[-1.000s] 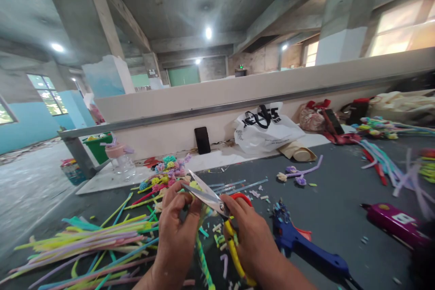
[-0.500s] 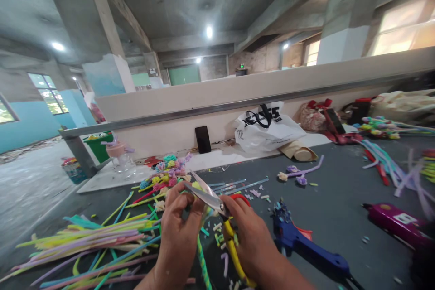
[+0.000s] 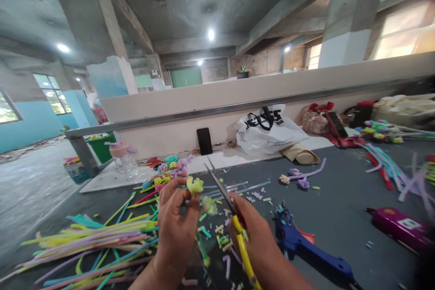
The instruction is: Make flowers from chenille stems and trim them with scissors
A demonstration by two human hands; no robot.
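Note:
My left hand [image 3: 178,222] pinches a small yellow-green pipe-cleaner flower [image 3: 195,185] between thumb and fingers. In my right hand [image 3: 253,231] is a pair of scissors [image 3: 222,189] with yellow and red handles, its blades slightly parted and pointing up and away, just right of the flower. Below the flower a pale green and yellow piece [image 3: 209,206] is smeared by motion, above a green twisted stem [image 3: 203,251]; whether they are joined I cannot tell. Short pipe-cleaner offcuts [image 3: 224,240] lie scattered on the dark table [image 3: 326,222] beneath both hands.
Loose pipe cleaners [image 3: 98,240] are heaped at the left, finished flowers [image 3: 173,170] behind them. A blue glue gun [image 3: 309,249] lies right of my hands, a purple tool [image 3: 397,224] farther right. A phone [image 3: 204,141] and white bag [image 3: 268,131] stand at the back.
The scissors have drawn back to the right from the left hand's fingers, and their blades have swung more upright. The green twisted stem has dropped lower and looks blurred.

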